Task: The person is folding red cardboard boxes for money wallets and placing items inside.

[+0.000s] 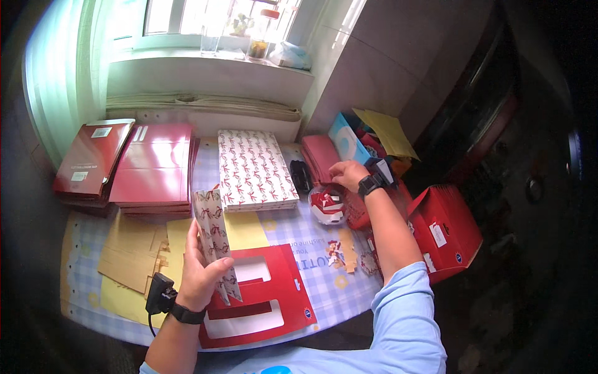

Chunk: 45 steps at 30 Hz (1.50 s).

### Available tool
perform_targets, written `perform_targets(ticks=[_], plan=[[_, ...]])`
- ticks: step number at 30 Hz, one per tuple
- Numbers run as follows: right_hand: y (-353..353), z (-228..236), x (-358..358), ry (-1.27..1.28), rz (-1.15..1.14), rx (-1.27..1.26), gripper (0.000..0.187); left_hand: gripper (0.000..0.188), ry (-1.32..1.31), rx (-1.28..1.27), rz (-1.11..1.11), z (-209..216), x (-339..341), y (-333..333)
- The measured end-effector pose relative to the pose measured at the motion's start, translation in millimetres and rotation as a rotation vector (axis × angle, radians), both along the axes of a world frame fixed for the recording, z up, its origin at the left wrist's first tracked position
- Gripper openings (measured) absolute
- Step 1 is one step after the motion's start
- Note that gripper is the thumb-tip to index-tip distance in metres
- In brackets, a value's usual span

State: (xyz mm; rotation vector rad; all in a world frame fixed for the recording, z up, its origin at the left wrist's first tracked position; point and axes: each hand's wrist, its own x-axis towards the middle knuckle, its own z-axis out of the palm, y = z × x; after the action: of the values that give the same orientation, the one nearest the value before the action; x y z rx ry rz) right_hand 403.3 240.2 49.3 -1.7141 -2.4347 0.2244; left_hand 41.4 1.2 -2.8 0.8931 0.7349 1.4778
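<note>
My left hand [202, 274] is closed round a narrow folded strip of patterned card [213, 234], white with red bows, held upright and tilted. Under its lower end lies a flat red card sheet [289, 274] with white window areas. My right hand [350, 176] reaches far right, its fingers curled down at the edge of a pink-red stack of card [319, 156]. What its fingertips hold, if anything, is hidden. Just below that hand stands a clear round tub [327, 206] with red and white pieces in it.
Behind are a patterned card stack [255, 168], glossy red stacks [156, 162] and dark red folders [93, 165]. Brown card pieces [131, 252] lie over yellow sheets [252, 227] at left. A red box [458, 234] and a blue box [349, 138] stand right; a black object [301, 176] lies between.
</note>
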Motion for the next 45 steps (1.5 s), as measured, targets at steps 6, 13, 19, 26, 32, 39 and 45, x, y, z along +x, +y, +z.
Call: perform_targets(ticks=[6, 13, 19, 26, 32, 39, 45], plan=[[-6, -1, -8, 0.013, -0.013, 0.051, 0.039, 0.104, -0.007, -0.012, 0.024, -2, -1, 1], [-10, 3, -13, -0.151, 0.06, 0.157, 0.043, 0.104, -0.002, -0.033, 0.017, -3, 0, 2], [-9, 4, -14, -0.135, 0.071, 0.124, 0.036, 0.105, 0.017, -0.053, 0.024, 2, -1, 1], [-14, 3, -23, -0.058, -0.094, 0.224, 0.023, 0.105, 0.029, -0.042, 0.026, 1, -1, 1], [-3, -2, -10, -0.048, 0.102, 0.345, 0.017, 0.105, 0.025, -0.025, 0.025, 0, 0, 3], [-6, -8, -10, -0.217, 0.203, 0.369, 0.017, 0.106, 0.047, -0.071, 0.031, 2, -1, 1], [-8, -8, -20, -0.449, 0.173, 0.326, 0.016, 0.105, 0.052, -0.059, 0.031, 4, -1, 2]])
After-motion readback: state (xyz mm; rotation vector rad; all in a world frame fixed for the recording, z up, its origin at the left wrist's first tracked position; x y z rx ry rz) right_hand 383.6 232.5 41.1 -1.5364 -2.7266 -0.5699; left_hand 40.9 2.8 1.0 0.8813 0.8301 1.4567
